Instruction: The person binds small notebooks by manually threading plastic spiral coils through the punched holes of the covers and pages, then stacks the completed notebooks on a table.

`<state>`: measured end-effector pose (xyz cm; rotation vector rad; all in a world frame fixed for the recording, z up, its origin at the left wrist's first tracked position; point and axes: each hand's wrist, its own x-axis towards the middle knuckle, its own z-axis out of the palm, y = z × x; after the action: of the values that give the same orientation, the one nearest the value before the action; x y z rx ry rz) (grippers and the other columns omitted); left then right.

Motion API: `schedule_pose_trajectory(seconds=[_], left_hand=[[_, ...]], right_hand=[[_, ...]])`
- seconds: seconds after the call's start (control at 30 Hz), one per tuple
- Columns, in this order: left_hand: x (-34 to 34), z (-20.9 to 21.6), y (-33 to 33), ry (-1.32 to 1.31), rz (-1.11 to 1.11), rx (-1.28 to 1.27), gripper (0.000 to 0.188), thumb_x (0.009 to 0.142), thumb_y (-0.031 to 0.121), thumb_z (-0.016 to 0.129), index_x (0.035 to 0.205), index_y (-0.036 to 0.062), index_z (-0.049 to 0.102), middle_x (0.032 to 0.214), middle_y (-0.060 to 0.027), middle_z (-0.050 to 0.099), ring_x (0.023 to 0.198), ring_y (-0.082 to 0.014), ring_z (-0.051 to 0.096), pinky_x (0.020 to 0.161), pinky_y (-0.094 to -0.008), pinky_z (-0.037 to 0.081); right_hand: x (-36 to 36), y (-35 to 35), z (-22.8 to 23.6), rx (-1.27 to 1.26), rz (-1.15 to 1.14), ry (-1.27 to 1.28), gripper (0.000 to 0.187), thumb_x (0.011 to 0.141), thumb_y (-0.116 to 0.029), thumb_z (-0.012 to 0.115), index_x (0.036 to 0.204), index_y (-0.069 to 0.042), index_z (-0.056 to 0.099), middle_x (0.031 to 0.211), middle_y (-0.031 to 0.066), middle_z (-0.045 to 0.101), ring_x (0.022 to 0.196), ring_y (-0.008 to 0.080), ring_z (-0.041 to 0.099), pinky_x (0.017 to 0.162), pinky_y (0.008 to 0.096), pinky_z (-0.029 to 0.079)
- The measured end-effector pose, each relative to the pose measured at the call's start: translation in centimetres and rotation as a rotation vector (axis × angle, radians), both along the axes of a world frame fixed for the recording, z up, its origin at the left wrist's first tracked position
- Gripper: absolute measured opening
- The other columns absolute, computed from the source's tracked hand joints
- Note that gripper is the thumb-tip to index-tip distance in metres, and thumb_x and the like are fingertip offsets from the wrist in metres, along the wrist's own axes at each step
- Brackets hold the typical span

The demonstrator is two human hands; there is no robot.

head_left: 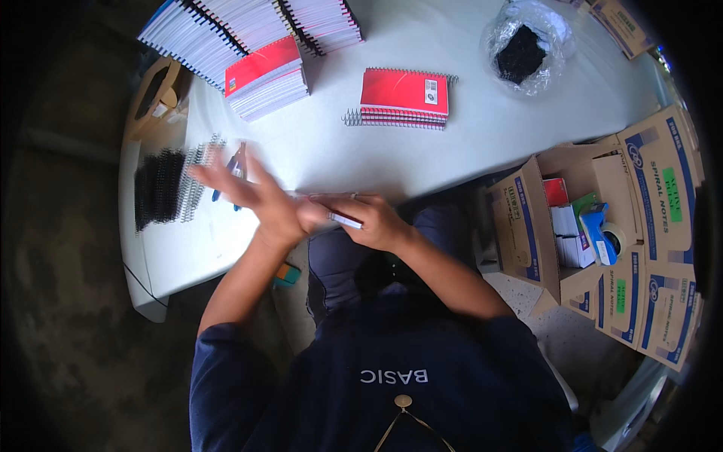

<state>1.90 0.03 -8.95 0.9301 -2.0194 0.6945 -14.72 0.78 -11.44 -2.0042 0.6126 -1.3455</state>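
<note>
My right hand [380, 224] grips a small notebook [346, 219] over my lap at the table's near edge; mostly its pale page edge shows, the rest hidden by my hands. My left hand [260, 200] is smeared by motion, its fingers spread apart, the heel of the palm close to the notebook. Whether the palm touches it, I cannot tell. Just beyond those fingers lies a blue-handled hand tool [239, 167], partly hidden. Left of it, black spiral binding coils [160, 188] lie in a row on the white table [331, 154].
A stack of red-covered notebooks [267, 75] stands before taller rows of bound books [226, 22]. Red spiral notebooks [399, 94] lie at mid-table. A clear plastic bag [527, 56] with black contents is at far right. An open carton [520, 226] holds notebooks and a blue tape dispenser [599, 233].
</note>
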Motion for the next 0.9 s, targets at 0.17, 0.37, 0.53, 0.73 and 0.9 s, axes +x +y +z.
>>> schedule_pose_trajectory(seconds=[0.17, 0.37, 0.53, 0.73, 0.9], left_hand=[[-0.8, -6.4, 5.1, -0.127, -0.352, 0.428, 0.116, 0.068, 0.079, 0.045, 0.139, -0.0090, 0.019, 0.138, -0.0403, 0.015, 0.130, -0.0560, 0.012, 0.100, -0.0665, 0.009], [-3.0, 0.1, 1.5, -0.149, 0.106, 0.458, 0.106, 0.075, 0.078, 0.035, 0.140, -0.0036, 0.020, 0.142, -0.0338, 0.015, 0.131, -0.0527, 0.012, 0.102, -0.0645, 0.006], [-2.0, 1.1, 3.5, -0.114, 0.009, 0.412, 0.065, 0.083, 0.048, 0.057, 0.130, 0.0043, 0.045, 0.129, -0.0154, 0.043, 0.125, -0.0387, 0.033, 0.103, -0.0535, 0.017], [-3.6, 7.0, 0.5, -0.162, -0.090, 0.618, 0.038, 0.068, 0.024, 0.075, 0.102, 0.0126, 0.063, 0.099, 0.0009, 0.058, 0.095, -0.0196, 0.052, 0.083, -0.0390, 0.029], [-2.7, 8.2, -1.4, -0.189, -0.209, 0.831, 0.022, 0.077, 0.020, 0.069, 0.096, 0.0114, 0.064, 0.095, -0.0022, 0.059, 0.089, -0.0184, 0.053, 0.081, -0.0327, 0.032]], right_hand=[[-0.5, -0.9, 0.5, 0.160, -0.002, -0.078, 0.038, 0.078, -0.007, 0.063, 0.116, -0.006, 0.059, 0.103, 0.0134, 0.066, 0.087, 0.0261, 0.066, 0.072, 0.0358, 0.052], [-0.6, -1.6, -1.6, 0.256, 0.104, 0.021, 0.037, 0.078, -0.009, 0.062, 0.115, -0.008, 0.058, 0.101, 0.0164, 0.065, 0.089, 0.0289, 0.065, 0.077, 0.0347, 0.050], [-0.5, -2.3, 0.7, 0.408, 0.167, -0.150, 0.028, 0.079, 0.005, 0.055, 0.106, 0.001, 0.059, 0.088, 0.0153, 0.066, 0.081, 0.0157, 0.063, 0.072, 0.0300, 0.050], [-0.7, -2.3, 0.3, 0.469, 0.151, -0.112, 0.022, 0.078, 0.002, 0.057, 0.099, 0.001, 0.063, 0.088, 0.0176, 0.067, 0.077, 0.0208, 0.065, 0.068, 0.0330, 0.049], [-0.6, -2.4, 0.6, 0.532, 0.030, 0.031, 0.018, 0.080, -0.010, 0.063, 0.096, 0.000, 0.064, 0.080, 0.0183, 0.066, 0.071, 0.0252, 0.065, 0.067, 0.0332, 0.048]])
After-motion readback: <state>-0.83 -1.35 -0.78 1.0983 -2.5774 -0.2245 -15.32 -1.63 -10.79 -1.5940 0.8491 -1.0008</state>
